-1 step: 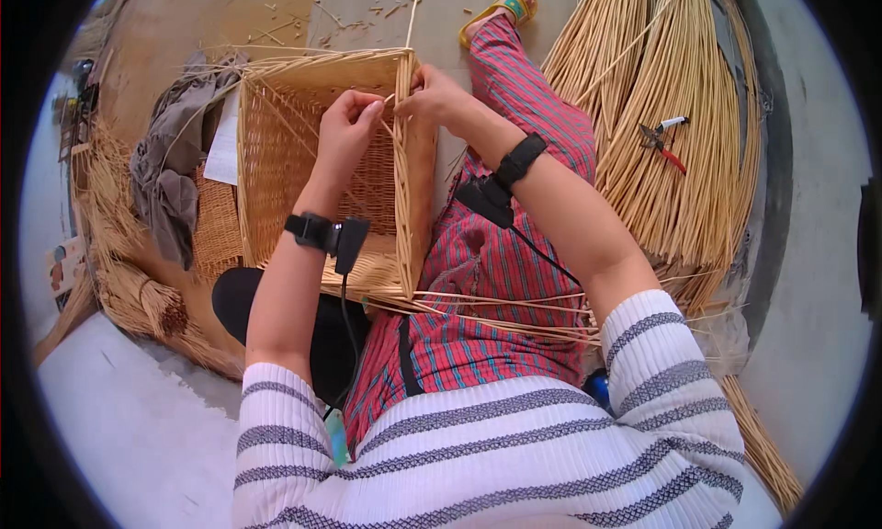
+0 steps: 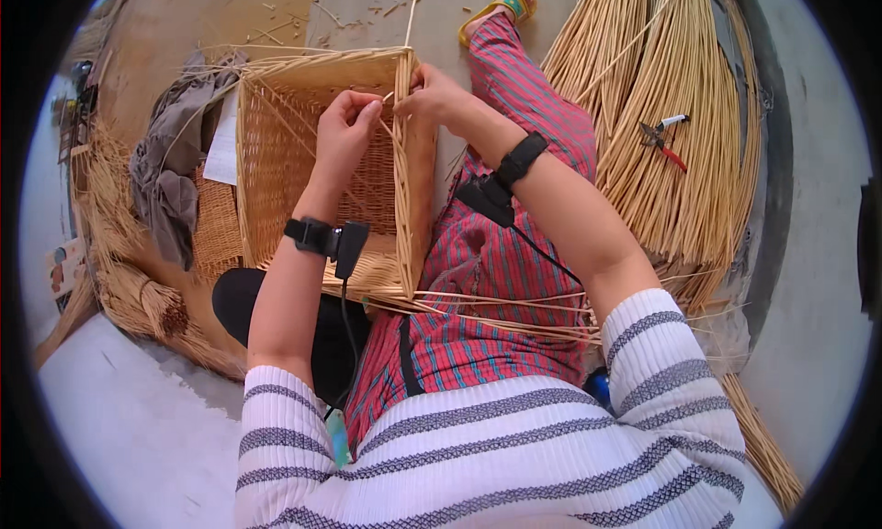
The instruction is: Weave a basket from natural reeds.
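Note:
A square wicker basket point(image 2: 276, 161) lies on its side against my lap, its open mouth facing up toward me. My left hand point(image 2: 344, 129) is inside the opening, its fingers pinched on a thin willow strand point(image 2: 390, 97) at the right rim. My right hand point(image 2: 436, 97) grips that same rim edge from outside, right beside the left hand's fingertips. One upright stake point(image 2: 413, 5) sticks out beyond the rim. Both wrists carry black bands with a cable.
A big bundle of willow rods point(image 2: 643, 115) lies to my right with red-handled shears point(image 2: 663, 141) on it. Loose rods point(image 2: 496, 308) cross my lap. Grey cloth point(image 2: 170, 170), a white sheet point(image 2: 223, 147) and woven straw pieces point(image 2: 138, 299) sit at my left.

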Demonstrator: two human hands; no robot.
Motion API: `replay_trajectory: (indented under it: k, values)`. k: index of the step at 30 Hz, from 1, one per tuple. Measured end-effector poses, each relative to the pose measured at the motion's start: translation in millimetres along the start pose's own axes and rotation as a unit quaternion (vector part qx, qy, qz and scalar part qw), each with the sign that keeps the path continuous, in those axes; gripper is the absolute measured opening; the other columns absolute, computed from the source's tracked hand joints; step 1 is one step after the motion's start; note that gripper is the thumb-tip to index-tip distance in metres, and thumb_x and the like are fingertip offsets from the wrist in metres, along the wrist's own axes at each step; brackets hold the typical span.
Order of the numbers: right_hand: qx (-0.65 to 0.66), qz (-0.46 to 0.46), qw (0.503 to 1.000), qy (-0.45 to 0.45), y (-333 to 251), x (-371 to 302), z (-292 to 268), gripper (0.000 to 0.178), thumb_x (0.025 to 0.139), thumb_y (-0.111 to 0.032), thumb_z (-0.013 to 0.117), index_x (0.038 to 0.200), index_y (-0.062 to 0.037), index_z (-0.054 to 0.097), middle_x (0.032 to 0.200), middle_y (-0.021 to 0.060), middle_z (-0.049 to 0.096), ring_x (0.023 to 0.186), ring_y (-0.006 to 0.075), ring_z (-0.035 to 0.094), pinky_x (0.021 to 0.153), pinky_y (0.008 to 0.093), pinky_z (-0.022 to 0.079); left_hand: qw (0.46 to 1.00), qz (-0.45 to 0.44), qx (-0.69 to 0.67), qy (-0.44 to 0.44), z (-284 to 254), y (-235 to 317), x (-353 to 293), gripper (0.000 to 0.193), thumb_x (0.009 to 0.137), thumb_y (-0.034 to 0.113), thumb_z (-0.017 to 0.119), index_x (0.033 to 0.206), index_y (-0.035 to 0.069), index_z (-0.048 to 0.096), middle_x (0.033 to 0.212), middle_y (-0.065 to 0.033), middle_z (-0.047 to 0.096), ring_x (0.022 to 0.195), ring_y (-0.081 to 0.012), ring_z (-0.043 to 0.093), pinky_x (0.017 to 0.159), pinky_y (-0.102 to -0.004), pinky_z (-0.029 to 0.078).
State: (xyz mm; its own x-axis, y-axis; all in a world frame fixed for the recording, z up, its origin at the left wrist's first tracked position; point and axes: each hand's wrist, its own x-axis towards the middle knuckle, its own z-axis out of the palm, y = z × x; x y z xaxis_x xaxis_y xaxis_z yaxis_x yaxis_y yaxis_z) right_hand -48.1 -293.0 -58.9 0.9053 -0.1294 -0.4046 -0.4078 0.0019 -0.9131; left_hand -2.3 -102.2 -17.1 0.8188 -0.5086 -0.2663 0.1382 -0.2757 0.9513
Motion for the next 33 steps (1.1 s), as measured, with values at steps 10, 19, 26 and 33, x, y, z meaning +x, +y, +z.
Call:
replay_trajectory:
  k: [10, 19, 26, 33]
  values:
    - [0.029, -0.005, 1.000, -0.011, -5, -5, 0, 0.046, 0.070, -0.010, 0.089, 0.103, -0.0034, 0.058, 0.089, 0.0022, 0.060, 0.082, 0.0139, 0.059, 0.072, 0.0291, 0.049, 0.996, 0.001, 0.043, -0.077, -6, 7, 19, 0.011, 0.103, 0.009, 0.067, 0.107, -0.002, 0.068, 0.089, -0.0002, 0.069, 0.079, -0.0053, 0.060, 0.070, -0.0226, 0.050]
    - [0.034, -0.002, 0.999, 0.037, -12, -13, 5, 0.046, 0.070, -0.010, 0.088, 0.102, -0.0042, 0.055, 0.087, 0.0036, 0.057, 0.082, 0.0154, 0.058, 0.070, 0.0304, 0.047, 0.988, -0.005, 0.095, -0.125, -3, 6, 36, 0.011, 0.103, 0.011, 0.067, 0.106, 0.001, 0.065, 0.091, 0.0019, 0.066, 0.081, -0.0048, 0.058, 0.073, -0.0216, 0.048]
    - [0.010, -0.053, 0.998, 0.029, -3, -12, 1, 0.055, 0.075, -0.009, 0.086, 0.119, 0.0007, 0.055, 0.099, 0.0088, 0.065, 0.091, 0.0174, 0.063, 0.080, 0.0323, 0.052, 0.992, 0.037, -0.022, -0.118, 7, 6, 36, 0.013, 0.102, 0.016, 0.070, 0.109, 0.007, 0.063, 0.092, 0.0034, 0.064, 0.084, -0.0047, 0.060, 0.073, -0.0216, 0.049]
    - [-0.044, -0.120, 0.988, 0.080, 14, -24, 11, 0.073, 0.070, -0.026, 0.095, 0.124, 0.0029, 0.055, 0.112, 0.0137, 0.066, 0.097, 0.0226, 0.066, 0.088, 0.0354, 0.055, 0.979, -0.159, -0.078, -0.104, 2, -1, 14, 0.026, 0.106, 0.041, 0.066, 0.105, 0.015, 0.062, 0.087, 0.0066, 0.061, 0.073, -0.0035, 0.056, 0.065, -0.0225, 0.050]
